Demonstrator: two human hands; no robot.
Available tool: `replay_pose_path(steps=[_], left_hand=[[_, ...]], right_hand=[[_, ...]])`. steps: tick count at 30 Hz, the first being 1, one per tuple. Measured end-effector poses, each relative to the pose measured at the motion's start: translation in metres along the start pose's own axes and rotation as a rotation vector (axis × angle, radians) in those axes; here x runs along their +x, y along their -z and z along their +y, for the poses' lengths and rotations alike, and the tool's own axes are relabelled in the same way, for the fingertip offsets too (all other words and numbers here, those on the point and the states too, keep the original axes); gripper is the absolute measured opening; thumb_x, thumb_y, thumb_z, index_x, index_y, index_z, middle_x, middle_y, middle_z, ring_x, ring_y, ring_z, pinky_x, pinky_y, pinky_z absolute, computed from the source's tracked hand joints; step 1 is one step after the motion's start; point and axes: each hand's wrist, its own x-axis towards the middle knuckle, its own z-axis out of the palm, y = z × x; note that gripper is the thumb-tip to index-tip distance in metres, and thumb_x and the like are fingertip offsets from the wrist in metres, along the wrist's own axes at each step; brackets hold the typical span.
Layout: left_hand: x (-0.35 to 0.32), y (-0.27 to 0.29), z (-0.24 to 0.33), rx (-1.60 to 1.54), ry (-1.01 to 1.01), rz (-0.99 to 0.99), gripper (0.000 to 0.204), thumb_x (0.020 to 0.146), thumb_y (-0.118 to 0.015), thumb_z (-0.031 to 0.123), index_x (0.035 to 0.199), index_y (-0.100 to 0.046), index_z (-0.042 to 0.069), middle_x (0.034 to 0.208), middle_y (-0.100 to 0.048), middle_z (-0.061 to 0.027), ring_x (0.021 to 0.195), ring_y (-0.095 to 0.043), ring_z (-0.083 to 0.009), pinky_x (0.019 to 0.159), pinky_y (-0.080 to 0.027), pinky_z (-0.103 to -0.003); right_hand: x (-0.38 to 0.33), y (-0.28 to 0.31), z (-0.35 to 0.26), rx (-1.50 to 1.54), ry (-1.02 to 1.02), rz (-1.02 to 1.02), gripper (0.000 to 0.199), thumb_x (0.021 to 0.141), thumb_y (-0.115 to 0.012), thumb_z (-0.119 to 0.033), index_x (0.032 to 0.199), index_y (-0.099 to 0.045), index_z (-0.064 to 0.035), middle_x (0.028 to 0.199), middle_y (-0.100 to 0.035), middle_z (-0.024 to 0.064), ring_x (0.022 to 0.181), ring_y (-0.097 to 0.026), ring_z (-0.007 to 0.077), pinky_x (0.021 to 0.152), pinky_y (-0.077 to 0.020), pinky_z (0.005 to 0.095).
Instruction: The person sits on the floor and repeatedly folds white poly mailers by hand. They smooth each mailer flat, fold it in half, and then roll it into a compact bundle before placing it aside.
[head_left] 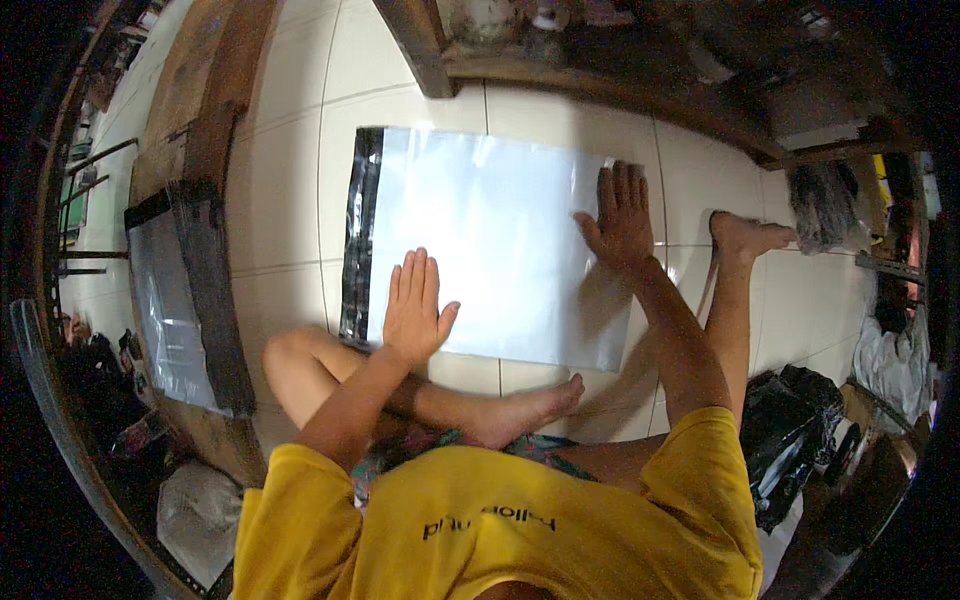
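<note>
Far left, a wooden plank (183, 115) lies on the pale tiled floor (285, 225), bearing a grey plastic piece with black edging (172, 315). Right of it, in the middle of the floor before the seated person, a white plastic sheet (490, 235) is laid out flat, its black strip (360, 245) running along the left side.

The left hand (414, 312) is over the lower left part of the sheet, palm down, fingers extended and held close, thumb apart; nothing is pinched. The right hand (624, 215) is at the sheet's right edge, likewise extended with the thumb out and gripping nothing. Whether this palm presses or hangs just above cannot be confirmed, the view being slightly blurred there (a shadow falls on the sheet below it).

Further right are a bare foot (745, 235), a clear-wrapped bundle (825, 210) and a black plastic bag (790, 425).

Assessment: the step in hand appears to be flattening or squaring the sheet. The next move, in this judgement, calls for light, even palm pressure, with the edges kept straight and the thin film not dragged or creased.
</note>
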Motion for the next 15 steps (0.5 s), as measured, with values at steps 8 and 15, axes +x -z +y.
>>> replay_pose_path(steps=[8,15], left_hand=[[0.167,0.002,0.108,-0.377,-0.444,0.241,0.062,0.083,-0.072,0.023,0.129,-0.05,-0.012,0.143,-0.045,-0.0305,0.138,-0.037,-0.044,0.117,-0.028,-0.052],[0.211,-0.037,0.117,-0.24,-0.392,0.223,0.082,0.09,-0.063,0.048,0.143,-0.042,-0.01,0.151,-0.041,-0.0255,0.146,-0.028,-0.0392,0.123,-0.019,-0.049]], right_hand=[[0.001,-0.008,0.007,0.077,0.021,0.05,0.082,0.096,-0.047,-0.059,0.149,-0.034,0.0017,0.152,-0.029,0.0383,0.142,-0.023,0.0589,0.119,-0.0155,0.0644],[-0.005,-0.015,0.013,0.119,0.055,0.066,0.081,0.094,-0.054,-0.055,0.152,-0.033,-0.0028,0.154,-0.028,0.037,0.143,-0.022,0.0581,0.119,-0.0154,0.0633]])
